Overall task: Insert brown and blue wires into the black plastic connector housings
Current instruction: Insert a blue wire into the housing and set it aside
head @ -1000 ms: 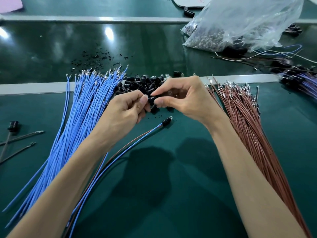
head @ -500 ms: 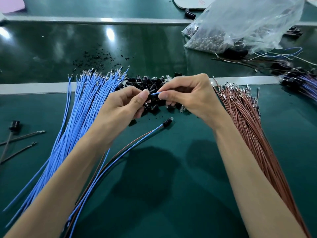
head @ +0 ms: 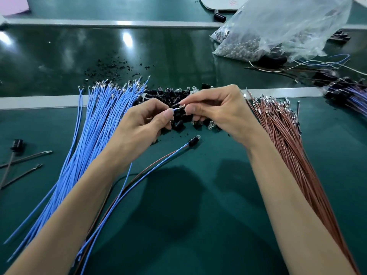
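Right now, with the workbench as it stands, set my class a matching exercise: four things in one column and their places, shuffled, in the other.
Things
1. blue wire bundle
2. brown wire bundle
3. pile of black connector housings
4. clear plastic bag

Places
A. far right, beyond the nearer metal strip
B. left of the left hand
C. right of the right hand
D. between the two bundles, just beyond both hands

Pairs: 1-B, 2-C, 3-D, 4-A
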Tool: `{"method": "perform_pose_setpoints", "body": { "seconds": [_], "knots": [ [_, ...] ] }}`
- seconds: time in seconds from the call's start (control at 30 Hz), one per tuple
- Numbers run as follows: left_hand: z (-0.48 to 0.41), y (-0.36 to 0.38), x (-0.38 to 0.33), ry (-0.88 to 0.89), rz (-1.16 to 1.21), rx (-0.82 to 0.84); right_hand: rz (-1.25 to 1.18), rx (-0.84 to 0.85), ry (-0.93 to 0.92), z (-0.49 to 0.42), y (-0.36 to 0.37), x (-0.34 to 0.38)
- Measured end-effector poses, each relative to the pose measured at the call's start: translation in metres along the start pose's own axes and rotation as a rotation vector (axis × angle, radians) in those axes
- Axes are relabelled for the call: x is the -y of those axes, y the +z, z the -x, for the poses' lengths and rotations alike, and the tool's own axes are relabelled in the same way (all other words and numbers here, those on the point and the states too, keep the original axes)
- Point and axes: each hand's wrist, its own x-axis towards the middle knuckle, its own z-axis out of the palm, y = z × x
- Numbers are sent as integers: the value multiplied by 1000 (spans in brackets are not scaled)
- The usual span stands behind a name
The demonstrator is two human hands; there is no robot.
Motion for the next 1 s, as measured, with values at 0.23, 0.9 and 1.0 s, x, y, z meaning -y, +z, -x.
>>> {"method": "perform_pose_setpoints", "body": {
  "seconds": [0.23,0.9,1.0],
  "knots": [
    [3,8,-6,55,56,-4,164,-61,123,-3,-3,-5],
    [2,16,-4,69,129,-98,-31,15,13,-2,11,6],
    [2,16,-5,75,161,-120,-95,29,22,-2,13,6]
  ]
}}
